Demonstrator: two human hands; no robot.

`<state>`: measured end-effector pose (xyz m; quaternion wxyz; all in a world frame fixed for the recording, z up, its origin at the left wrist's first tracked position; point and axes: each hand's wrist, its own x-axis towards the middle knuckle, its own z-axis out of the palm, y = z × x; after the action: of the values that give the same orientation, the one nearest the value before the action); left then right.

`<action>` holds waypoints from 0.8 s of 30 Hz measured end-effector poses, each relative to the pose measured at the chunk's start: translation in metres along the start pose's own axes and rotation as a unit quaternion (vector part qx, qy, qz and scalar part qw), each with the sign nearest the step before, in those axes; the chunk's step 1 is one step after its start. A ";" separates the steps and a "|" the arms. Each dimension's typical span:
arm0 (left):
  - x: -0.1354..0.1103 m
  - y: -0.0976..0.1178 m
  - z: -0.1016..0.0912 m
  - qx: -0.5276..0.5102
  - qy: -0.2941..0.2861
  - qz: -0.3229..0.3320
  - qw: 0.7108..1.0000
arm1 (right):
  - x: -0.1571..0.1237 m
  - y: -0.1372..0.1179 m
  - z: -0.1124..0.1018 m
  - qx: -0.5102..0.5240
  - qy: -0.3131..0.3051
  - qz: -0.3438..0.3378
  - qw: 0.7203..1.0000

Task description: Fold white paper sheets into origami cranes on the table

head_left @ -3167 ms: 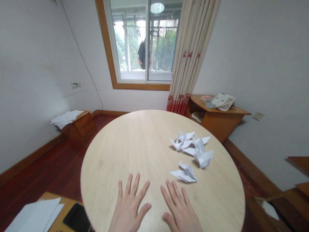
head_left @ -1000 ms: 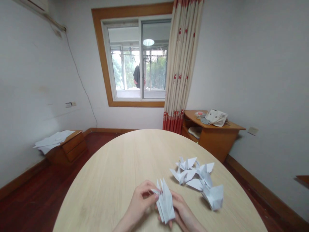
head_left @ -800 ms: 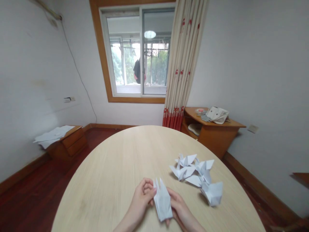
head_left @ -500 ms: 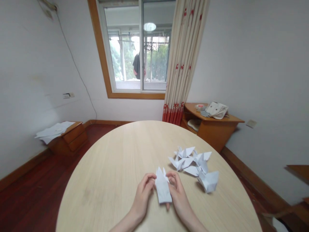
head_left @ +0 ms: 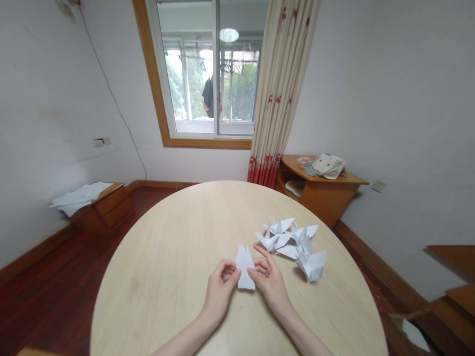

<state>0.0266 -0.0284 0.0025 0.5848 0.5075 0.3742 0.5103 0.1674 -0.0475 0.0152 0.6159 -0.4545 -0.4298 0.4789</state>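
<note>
A folded piece of white paper with pointed tips at its far end is held above the round table. My left hand pinches its left edge between thumb and curled fingers. On the other side, my right hand grips the right edge with the thumb on top, its index finger stretched out toward the far right. Several folded white paper cranes lie in a loose cluster just beyond my right hand.
The round wooden table fills the foreground. Beyond it stand a low cabinet with papers at left and a wooden desk with a cloth bag at right. A patterned curtain hangs beside the window.
The folded paper has moved slightly away from me and now shows a narrower face. Both thumbs have come onto its front, and my right index finger has stretched out.
</note>
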 end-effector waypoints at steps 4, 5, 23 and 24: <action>-0.003 -0.001 0.001 -0.047 -0.050 -0.008 0.998 | 0.004 0.000 -0.006 0.029 0.008 0.035 0.999; -0.002 -0.001 0.001 -0.058 -0.039 -0.009 0.997 | 0.004 0.000 -0.006 0.039 0.007 0.041 0.998; 0.000 0.009 0.000 0.011 -0.038 -0.007 0.999 | 0.001 -0.002 -0.002 -0.019 -0.064 0.015 0.998; 0.000 0.009 -0.001 0.013 -0.033 -0.003 0.999 | 0.001 -0.002 -0.001 -0.017 -0.061 0.011 0.998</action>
<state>0.0243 -0.0284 0.0108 0.5916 0.5305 0.3634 0.4864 0.1688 -0.0471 0.0171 0.5750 -0.4395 -0.4698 0.5055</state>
